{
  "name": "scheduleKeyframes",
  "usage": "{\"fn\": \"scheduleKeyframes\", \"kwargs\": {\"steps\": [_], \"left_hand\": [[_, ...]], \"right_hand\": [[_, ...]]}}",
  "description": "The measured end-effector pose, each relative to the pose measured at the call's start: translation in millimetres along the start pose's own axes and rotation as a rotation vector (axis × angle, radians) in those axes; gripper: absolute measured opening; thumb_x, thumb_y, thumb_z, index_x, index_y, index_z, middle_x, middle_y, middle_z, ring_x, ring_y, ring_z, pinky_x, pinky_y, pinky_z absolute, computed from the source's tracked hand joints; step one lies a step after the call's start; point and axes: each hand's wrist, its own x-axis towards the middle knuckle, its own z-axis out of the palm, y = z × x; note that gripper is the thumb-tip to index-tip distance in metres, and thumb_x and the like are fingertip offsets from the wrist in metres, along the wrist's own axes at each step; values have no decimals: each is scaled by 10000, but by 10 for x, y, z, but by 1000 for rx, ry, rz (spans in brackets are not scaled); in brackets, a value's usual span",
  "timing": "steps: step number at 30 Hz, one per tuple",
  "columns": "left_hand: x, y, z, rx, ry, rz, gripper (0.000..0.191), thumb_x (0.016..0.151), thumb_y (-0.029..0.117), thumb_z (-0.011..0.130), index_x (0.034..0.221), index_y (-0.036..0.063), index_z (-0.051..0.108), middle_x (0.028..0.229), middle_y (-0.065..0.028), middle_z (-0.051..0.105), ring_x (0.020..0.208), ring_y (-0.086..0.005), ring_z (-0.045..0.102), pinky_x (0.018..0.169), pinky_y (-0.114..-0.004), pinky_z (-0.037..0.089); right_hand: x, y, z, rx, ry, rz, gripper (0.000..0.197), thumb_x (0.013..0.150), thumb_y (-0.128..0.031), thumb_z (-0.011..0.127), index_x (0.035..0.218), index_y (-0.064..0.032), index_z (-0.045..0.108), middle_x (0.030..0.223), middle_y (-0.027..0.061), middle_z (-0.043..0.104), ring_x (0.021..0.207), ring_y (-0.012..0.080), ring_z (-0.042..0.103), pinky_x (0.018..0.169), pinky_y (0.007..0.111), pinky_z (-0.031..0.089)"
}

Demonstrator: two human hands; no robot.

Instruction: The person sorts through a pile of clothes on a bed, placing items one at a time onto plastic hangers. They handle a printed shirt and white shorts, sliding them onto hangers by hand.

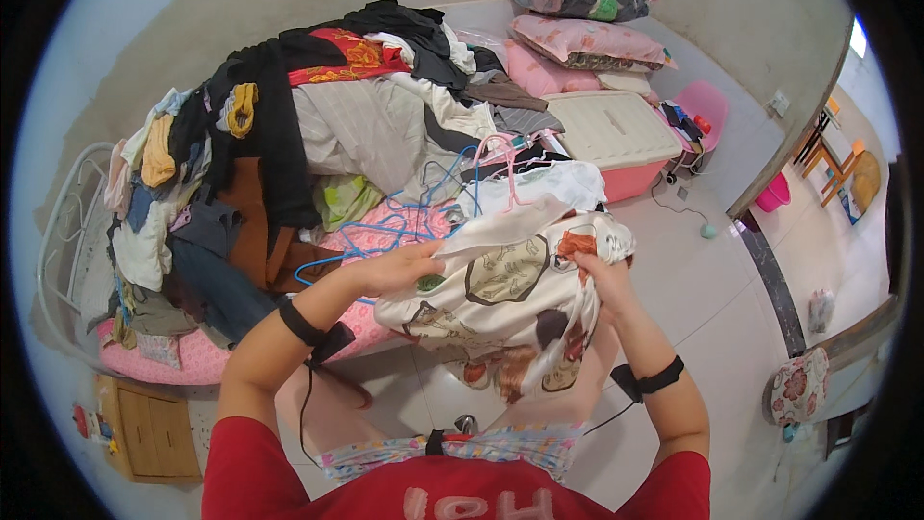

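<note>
A cream garment with printed patches [498, 282] is held up before me, bunched and hanging in folds over my lap. My left hand [411, 269] grips its left edge, and my right hand [605, 280] grips its right side near a rust-coloured patch. A pink hanger [510, 177] stands up just behind the garment; whether it is inside the cloth I cannot tell. Several blue hangers [375, 232] lie on the pink bed cover beyond my left hand. A white garment [556, 184] lies just behind the held cloth.
Heaped clothes [354, 123] cover much of the bed, which has a white metal frame [45, 260]. A lidded storage box [613, 130] and packed pink bags [588, 43] stand behind. A pink chair [707, 110] is at right, a wooden cabinet [155, 433] at lower left.
</note>
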Motion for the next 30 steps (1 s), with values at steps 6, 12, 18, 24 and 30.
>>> {"fn": "scheduleKeyframes", "kwargs": {"steps": [6,12,18,24,30], "left_hand": [[12,-1,-39,281,-108,100,447,944,236,439,1356,64,412,1203,-72,544,1092,-160,486,961,-300,374],[-18,4,-205,79,-116,82,479,964,279,448,1385,61,384,1264,-75,511,1142,-164,467,986,-304,359],[-4,-132,-413,-128,210,342,573,970,383,466,1434,79,322,1338,-93,462,1189,-190,457,992,-331,374],[-104,-887,-825,-251,613,7,556,954,369,486,1418,100,335,1334,-76,464,1157,-199,502,933,-357,423],[-242,-1107,-919,-174,639,-171,523,918,312,561,1366,83,422,1207,-60,521,1022,-148,510,831,-330,435]], "right_hand": [[430,16,-118,-16,-156,212,270,856,-76,631,1110,-33,549,1011,43,616,895,168,622,768,314,521],[551,-293,10,-860,-172,-162,323,812,-134,668,1105,-32,575,1005,102,655,911,246,629,821,352,483],[1101,-1098,128,-1108,-53,-223,220,830,-174,638,979,-13,625,870,60,666,787,145,602,735,303,472],[2524,-1073,-331,-1077,-77,-140,266,878,-203,607,1025,19,610,925,56,655,817,133,590,753,298,466],[3149,50,-650,-1475,251,-69,849,753,-407,702,1319,105,329,1164,247,580,1082,320,579,916,367,452]]}}
